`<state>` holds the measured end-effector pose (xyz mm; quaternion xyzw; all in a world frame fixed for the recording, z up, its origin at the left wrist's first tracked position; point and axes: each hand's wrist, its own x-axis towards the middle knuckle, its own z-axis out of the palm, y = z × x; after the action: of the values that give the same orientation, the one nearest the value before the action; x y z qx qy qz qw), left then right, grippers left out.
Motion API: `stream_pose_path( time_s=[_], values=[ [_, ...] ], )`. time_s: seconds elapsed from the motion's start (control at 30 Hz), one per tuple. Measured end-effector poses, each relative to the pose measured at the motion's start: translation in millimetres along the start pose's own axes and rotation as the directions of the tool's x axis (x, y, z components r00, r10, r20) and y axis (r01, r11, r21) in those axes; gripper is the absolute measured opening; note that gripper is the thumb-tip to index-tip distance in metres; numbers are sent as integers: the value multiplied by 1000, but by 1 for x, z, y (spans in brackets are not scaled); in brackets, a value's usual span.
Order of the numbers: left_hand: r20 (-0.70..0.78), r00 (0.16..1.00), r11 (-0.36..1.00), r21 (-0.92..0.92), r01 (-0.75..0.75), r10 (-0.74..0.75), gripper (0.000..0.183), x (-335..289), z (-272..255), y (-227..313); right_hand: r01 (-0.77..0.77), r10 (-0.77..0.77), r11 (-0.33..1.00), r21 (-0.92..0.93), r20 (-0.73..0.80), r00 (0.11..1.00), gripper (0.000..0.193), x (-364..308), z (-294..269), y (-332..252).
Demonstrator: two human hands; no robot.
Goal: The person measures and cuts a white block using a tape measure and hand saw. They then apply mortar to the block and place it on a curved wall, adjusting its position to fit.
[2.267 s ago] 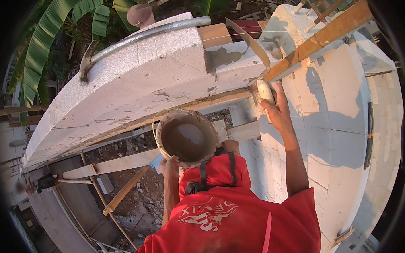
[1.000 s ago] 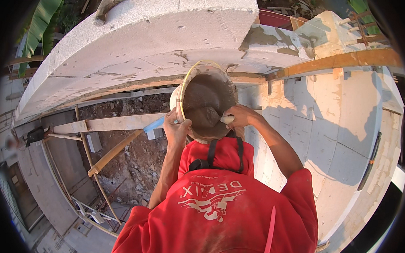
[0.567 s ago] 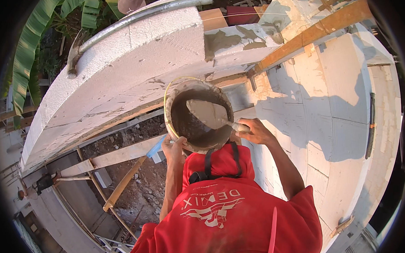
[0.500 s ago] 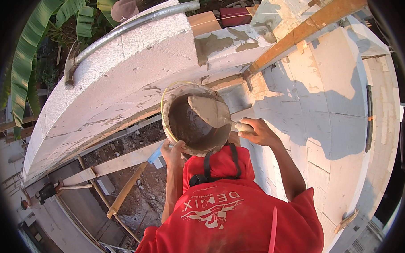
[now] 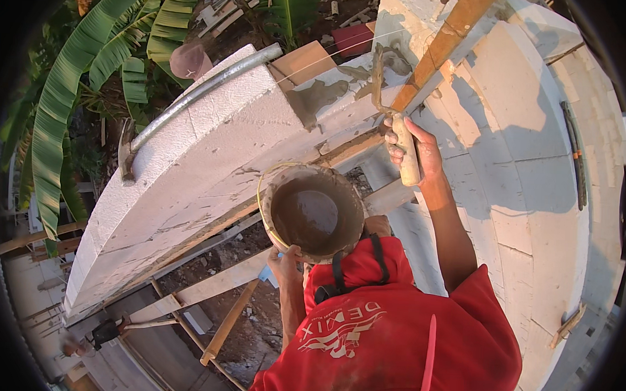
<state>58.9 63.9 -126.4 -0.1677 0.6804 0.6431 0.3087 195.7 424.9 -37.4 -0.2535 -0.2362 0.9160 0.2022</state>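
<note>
My left hand grips the near rim of a round bucket, which has a thin yellow handle. Wet grey mortar lies inside it. In my right hand is a trowel, held by its pale wooden handle, fingers wrapped round it. Its blade points away from me, turned nearly edge-on, at the grey mortar spread on top of the white block wall. Whether the blade touches that mortar I cannot tell.
A hammer-like tool with a metal tube handle lies on the wall top. A wooden beam slants beside the trowel. More white blocks stand at right. Timber props cross the lower left, near another person. Banana leaves hang beyond.
My right hand has carried the trowel from above the bucket up and away to the wall top. Its blade, flat and mortar-covered before, is now turned edge-on. My left hand keeps holding the bucket.
</note>
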Motion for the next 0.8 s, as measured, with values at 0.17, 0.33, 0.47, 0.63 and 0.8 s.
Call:
stream_pose_path(
  time_s=[0.17,0.33,0.47,0.63,0.8],
  values=[
    [-52,999,1000,0,-18,18,16,1,-9,-6,35,-38,995,90,33,999,48,12,-1,18],
    [-32,999,998,-42,-37,36,16,2,-17,-13,87,-144,942,-323,-157,977,47,-13,15,-8],
    [-35,999,996,-85,-26,23,16,1,-17,-13,-34,-298,590,-806,-257,919,44,-8,22,-42],
    [-40,999,994,-110,-17,13,16,-1,-17,-17,-297,-293,-129,-946,-250,923,52,13,41,-62],
    [-35,999,994,-103,-21,18,17,3,-20,-25,-134,-201,-392,-910,-58,978,61,17,75,-27]
  ],
)
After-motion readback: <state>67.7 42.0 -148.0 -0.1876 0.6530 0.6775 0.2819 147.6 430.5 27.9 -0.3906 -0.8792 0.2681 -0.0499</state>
